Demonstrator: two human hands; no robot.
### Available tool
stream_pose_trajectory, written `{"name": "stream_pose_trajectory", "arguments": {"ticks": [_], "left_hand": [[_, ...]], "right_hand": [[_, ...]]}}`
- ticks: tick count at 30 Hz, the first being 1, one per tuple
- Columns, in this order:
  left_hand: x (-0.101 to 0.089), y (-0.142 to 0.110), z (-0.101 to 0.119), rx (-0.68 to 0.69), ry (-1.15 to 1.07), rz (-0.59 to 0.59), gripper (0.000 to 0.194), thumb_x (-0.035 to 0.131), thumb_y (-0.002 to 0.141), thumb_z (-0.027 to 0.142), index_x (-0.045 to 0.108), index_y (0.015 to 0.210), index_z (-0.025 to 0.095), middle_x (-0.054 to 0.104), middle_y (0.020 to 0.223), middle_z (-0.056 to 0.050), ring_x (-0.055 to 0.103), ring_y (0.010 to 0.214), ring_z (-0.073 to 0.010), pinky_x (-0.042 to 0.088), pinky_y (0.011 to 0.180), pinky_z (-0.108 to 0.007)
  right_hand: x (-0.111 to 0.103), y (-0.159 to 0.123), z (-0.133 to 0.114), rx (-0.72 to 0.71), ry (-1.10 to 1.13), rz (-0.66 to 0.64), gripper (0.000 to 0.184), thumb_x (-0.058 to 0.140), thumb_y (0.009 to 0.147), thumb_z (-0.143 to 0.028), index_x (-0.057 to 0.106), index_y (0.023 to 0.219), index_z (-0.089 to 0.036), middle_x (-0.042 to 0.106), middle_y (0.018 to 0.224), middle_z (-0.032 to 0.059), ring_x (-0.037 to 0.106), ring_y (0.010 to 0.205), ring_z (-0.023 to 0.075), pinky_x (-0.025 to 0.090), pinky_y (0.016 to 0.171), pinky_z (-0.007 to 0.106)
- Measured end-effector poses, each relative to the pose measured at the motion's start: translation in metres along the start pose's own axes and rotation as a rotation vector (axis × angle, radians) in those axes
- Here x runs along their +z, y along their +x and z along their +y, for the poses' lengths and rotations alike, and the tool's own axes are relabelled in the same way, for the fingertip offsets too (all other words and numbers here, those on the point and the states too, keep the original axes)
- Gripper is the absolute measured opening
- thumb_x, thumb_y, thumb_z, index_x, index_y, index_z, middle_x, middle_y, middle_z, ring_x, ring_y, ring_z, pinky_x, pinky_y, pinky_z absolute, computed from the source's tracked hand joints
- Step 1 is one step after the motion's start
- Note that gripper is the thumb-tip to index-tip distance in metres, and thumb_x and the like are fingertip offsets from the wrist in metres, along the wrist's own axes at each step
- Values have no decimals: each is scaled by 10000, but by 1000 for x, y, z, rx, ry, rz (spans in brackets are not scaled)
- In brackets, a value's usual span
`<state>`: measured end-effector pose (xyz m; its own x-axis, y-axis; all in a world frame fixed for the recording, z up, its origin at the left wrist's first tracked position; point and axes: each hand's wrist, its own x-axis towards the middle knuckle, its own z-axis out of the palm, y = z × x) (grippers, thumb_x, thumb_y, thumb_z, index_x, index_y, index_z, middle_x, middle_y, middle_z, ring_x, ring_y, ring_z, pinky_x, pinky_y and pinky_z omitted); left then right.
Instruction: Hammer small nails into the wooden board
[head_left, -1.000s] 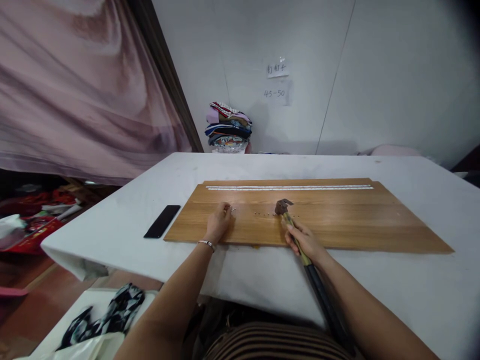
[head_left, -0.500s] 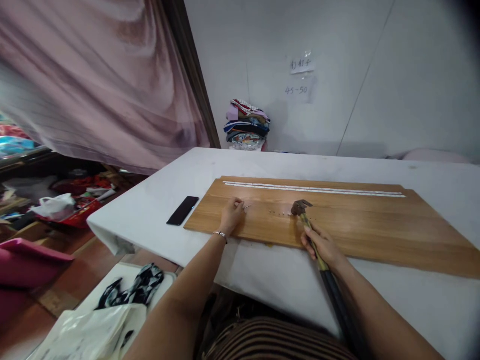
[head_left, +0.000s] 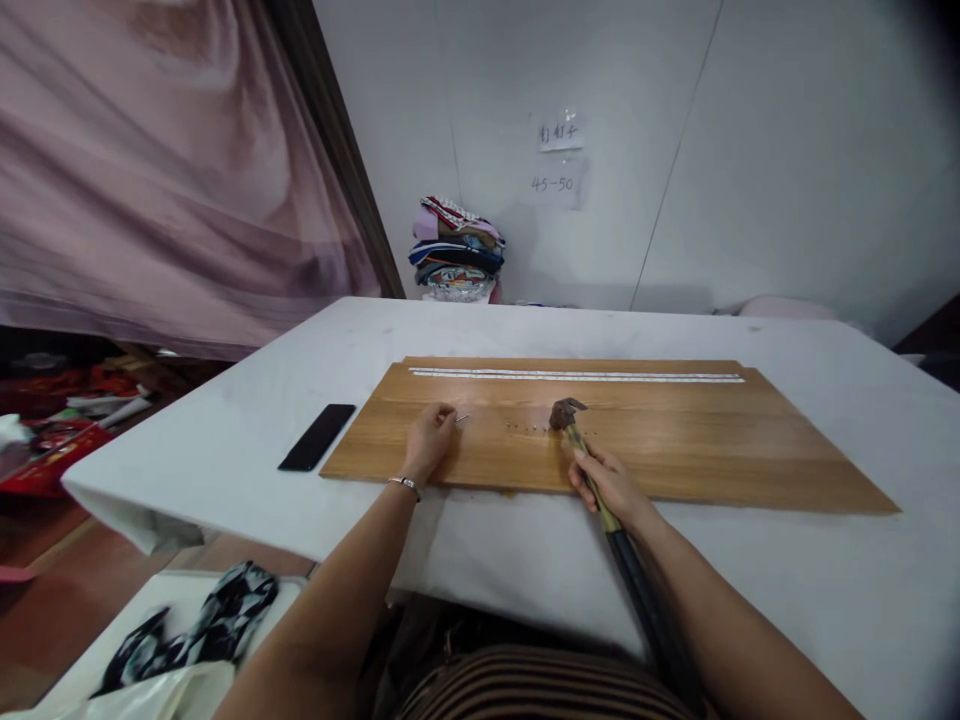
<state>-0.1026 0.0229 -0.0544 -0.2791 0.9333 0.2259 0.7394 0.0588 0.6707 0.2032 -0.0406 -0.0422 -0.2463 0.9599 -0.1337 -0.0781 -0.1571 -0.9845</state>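
A wooden board [head_left: 720, 440] lies flat on the white-covered table. Over its left part, my left hand [head_left: 429, 440] is closed in a pinch on a thin metal nail [head_left: 463, 418] that points to the right. My right hand [head_left: 611, 488] is wrapped round the handle of a claw hammer [head_left: 562, 414], high up near the head. The rusty head rests on or hovers just over the middle of the board; which one I cannot tell. Close to the head runs a row of several small nail heads [head_left: 526, 428], partly hidden by the hammer.
Two white strips [head_left: 577, 376] run along the board's far side. A black phone [head_left: 317, 437] lies left of the board on the table [head_left: 247, 400]. Folded clothes [head_left: 457, 250] are stacked by the wall. Patterned cloth [head_left: 225, 615] lies on a lower surface at left.
The view has turned to the right, so the board, phone and hands appear further left. Both hands keep hold of the nail and the hammer, with little movement over the board.
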Motion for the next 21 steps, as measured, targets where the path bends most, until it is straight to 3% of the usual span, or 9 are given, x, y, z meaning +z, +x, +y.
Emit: {"name": "stream_pose_trajectory", "arguments": {"ticks": [7,13,21], "left_hand": [[0,-2,3,26,31,-11,248,559,853,212,681,1068,202,734,1021,-57,670,883,-181,502,809,-273],[0,-5,7,6,16,-23,320,552,851,174,655,1152,207,729,1013,-49,670,862,-171,506,808,-272],[3,-8,6,73,90,-110,373,567,841,160,638,1203,217,719,1051,-43,667,892,-171,503,817,-270]], "right_hand": [[-1,-2,0,-2,-6,17,451,626,732,-645,533,838,-217,554,556,-63,368,309,60,304,300,204],[-1,-4,-5,25,-27,10,513,636,684,-708,515,772,-217,543,529,-54,358,302,58,304,297,208],[0,-5,-3,16,-46,6,469,640,701,-668,524,771,-219,549,538,-51,371,311,67,315,301,211]]}}
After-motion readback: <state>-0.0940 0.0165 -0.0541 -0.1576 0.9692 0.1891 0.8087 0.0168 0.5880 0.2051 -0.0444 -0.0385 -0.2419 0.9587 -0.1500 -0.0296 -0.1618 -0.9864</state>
